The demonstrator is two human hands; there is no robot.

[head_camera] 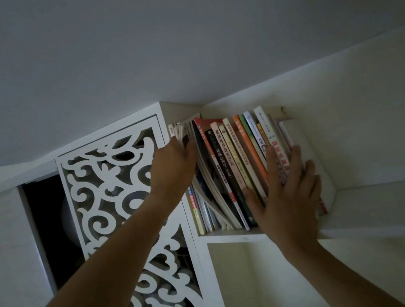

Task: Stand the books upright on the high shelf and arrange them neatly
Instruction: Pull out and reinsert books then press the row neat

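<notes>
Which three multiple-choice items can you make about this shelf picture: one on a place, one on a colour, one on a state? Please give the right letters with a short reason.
1. Where is the left hand?
A. at the left end of the row of books
B. on the lower shelf
C. on the carved panel

2. Which colour is the spine between the cream and green ones?
A. blue
B. orange
C. black

3. How does the right hand lie?
A. in a fist
B. hanging free
C. flat, fingers spread against the spines

Answers: 1 A, its fingers reach into the leftmost books. 2 B, the orange book stands there. 3 C, straight fingers press on the books.
</notes>
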